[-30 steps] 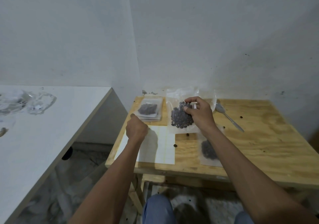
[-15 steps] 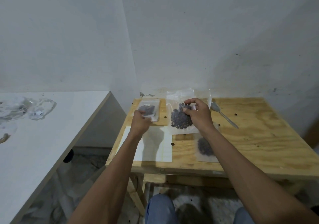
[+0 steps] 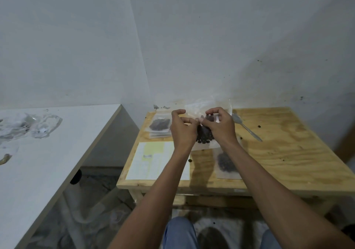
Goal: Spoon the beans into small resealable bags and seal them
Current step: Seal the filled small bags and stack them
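My left hand [image 3: 182,131] and my right hand [image 3: 221,127] meet above the back of the wooden table [image 3: 288,152]. Both pinch a small clear bag [image 3: 217,118] between thumb and fingers; most of it is hidden by the fingers. Directly under the hands lies a large clear bag of dark beans [image 3: 204,138]. A metal spoon [image 3: 246,130] rests on the table just right of my right hand. A stack of small filled bags [image 3: 159,126] sits to the left of my left hand. One more small filled bag [image 3: 226,162] lies nearer the front edge.
A white and yellow paper sheet [image 3: 151,162] lies at the table's front left. Loose beans [image 3: 190,160] dot the wood. A white table [image 3: 57,152] with crumpled clear plastic [image 3: 30,126] stands to the left, with a gap between. Walls close the back.
My left hand put a small filled bag on the left stack, then moved right to join my right hand. My right hand stayed over the large bean bag.
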